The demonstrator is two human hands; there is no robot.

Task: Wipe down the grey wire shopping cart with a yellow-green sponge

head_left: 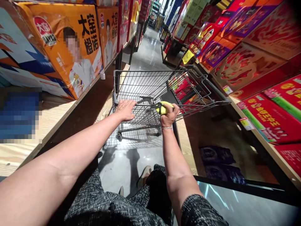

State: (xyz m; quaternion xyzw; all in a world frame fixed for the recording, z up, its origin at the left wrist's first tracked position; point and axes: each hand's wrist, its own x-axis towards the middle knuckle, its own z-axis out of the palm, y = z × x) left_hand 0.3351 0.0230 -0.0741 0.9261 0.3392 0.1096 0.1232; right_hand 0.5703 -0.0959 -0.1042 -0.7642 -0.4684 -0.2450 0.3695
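Note:
In front of me stands a wire shopping cart (141, 82). My left hand (125, 110) lies over the near bar at its left, fingers bent over and thumb on the near side. At the right end of the same bar, my right hand (168, 116) is closed around a small yellow-green and black thing (164, 107), whose kind I cannot make out. That thing rests against the bar. A thin bracelet circles my right wrist. Through the cart's wires, red packages show beyond its right side; whether they lie inside the cart, I cannot tell.
Orange drink cartons (68, 47) stand on a wooden shelf (56, 116) along the left. Red and gold gift boxes (249, 67) line the right shelf, close to the cart. A grey-floored aisle (148, 47) runs ahead between the displays. My feet show below the cart.

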